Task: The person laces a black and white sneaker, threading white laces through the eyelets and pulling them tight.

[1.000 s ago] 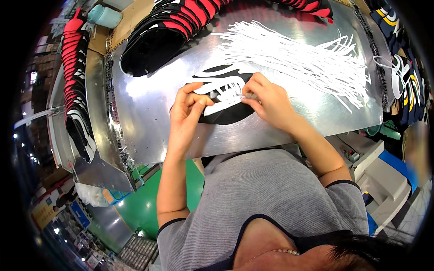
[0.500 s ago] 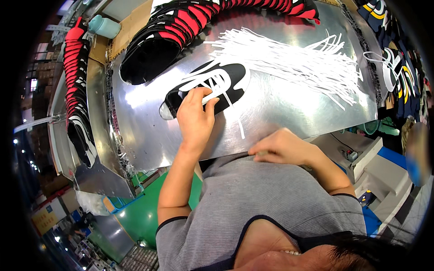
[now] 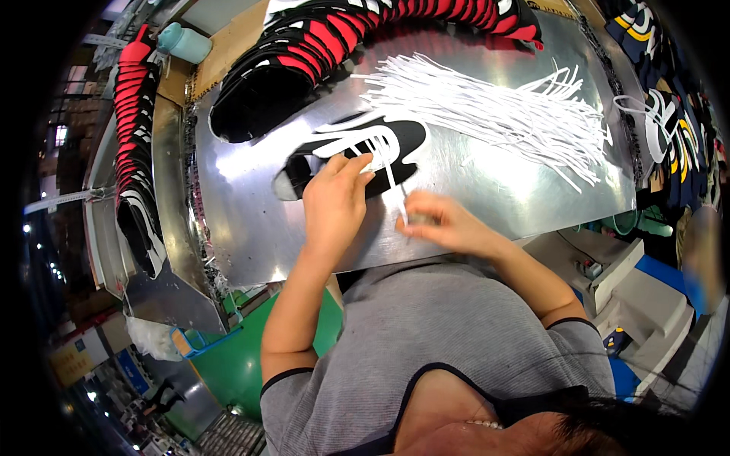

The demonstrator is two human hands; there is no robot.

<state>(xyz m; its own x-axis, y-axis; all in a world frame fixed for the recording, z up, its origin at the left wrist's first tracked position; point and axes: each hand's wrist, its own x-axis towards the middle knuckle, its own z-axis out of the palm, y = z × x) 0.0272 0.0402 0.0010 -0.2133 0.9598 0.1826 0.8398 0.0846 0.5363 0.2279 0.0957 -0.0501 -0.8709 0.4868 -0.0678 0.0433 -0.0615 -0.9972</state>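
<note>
A black and white shoe upper (image 3: pixel 411 137) lies on the metal tabletop with a white shoelace (image 3: pixel 392 178) threaded across its eyelets. My left hand (image 3: pixel 334 201) is closed on the upper's near edge, thumb and fingers pinched beside the lacing. The lace's loose end runs toward me to my right hand (image 3: pixel 445 224), whose fingers close around it. That hand is somewhat blurred, and a thin dark thing shows at its fingertips, too small to name. My left fingers hide part of the upper.
Beyond the upper lies a bundle of white shoelaces (image 3: pixel 494 114). A long row of nested red and black shoe uppers (image 3: pixel 327 49) curves along the far side. More uppers (image 3: pixel 137 129) stand in a metal trough at left, near a light blue cup (image 3: pixel 185 43). Laced uppers (image 3: pixel 665 125) hang at right.
My right hand has moved up and left from the table's near edge to the lace's loose end and closed on it. My left hand still grips the upper.
</note>
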